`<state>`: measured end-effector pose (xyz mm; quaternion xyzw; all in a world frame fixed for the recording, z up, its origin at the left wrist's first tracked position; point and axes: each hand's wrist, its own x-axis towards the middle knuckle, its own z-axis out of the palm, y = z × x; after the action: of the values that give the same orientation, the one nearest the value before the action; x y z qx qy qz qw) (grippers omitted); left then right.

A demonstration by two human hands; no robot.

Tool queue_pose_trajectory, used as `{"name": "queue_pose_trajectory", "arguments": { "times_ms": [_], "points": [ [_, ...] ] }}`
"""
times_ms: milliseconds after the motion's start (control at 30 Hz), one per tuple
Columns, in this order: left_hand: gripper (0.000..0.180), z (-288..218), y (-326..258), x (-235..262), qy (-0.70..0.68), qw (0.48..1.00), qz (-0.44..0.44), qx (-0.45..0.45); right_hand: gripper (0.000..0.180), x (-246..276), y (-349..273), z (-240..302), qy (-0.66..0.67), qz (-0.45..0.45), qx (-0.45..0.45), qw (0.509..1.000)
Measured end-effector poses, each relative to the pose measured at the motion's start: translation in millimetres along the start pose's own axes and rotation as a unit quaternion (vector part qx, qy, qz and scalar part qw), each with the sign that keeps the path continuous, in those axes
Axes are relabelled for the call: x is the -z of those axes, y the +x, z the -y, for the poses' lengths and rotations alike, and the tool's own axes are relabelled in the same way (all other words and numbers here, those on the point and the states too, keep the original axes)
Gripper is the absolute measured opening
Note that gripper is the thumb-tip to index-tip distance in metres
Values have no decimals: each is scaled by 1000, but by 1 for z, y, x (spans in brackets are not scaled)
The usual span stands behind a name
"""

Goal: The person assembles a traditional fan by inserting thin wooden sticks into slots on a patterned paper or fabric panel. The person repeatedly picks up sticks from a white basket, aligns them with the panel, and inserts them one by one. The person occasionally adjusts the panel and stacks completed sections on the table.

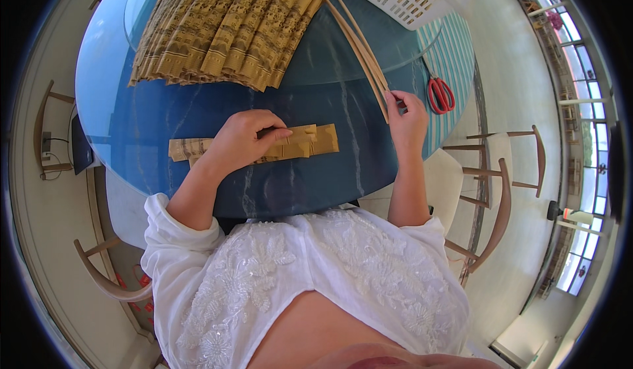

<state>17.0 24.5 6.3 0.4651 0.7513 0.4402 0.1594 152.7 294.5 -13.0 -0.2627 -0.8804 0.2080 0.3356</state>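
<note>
A folded strip of tan printed paper (323,139) lies flat near the front of the table. Over its middle rests my left hand (244,137), fingers curled and the thumb on the paper. To the right, my right hand (407,120) is closed, pinching the near end of several thin wooden strips (361,47). These strips stretch away from me, their far ends close to a large pleated stack of the same printed paper (221,36). What lies beneath my left palm is hidden.
Scissors with red handles (440,96) lie on a blue-and-white striped cloth (455,49) at the right. A white perforated basket (412,14) stands at the far edge of the round blue table (142,161). Wooden chairs (501,211) stand on both sides.
</note>
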Motion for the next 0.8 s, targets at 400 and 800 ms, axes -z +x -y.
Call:
{"name": "queue_pose_trajectory", "arguments": {
  "times_ms": [400, 800],
  "points": [
    [10, 3, -2, 1, 8, 1000, -13, -11, 18, 68, 14, 5, 395, -400, -8, 827],
    [14, 0, 0, 4, -7, 1000, -7, 19, 23, 75, -39, 42, 773, 141, -333, 520]
  ]
}}
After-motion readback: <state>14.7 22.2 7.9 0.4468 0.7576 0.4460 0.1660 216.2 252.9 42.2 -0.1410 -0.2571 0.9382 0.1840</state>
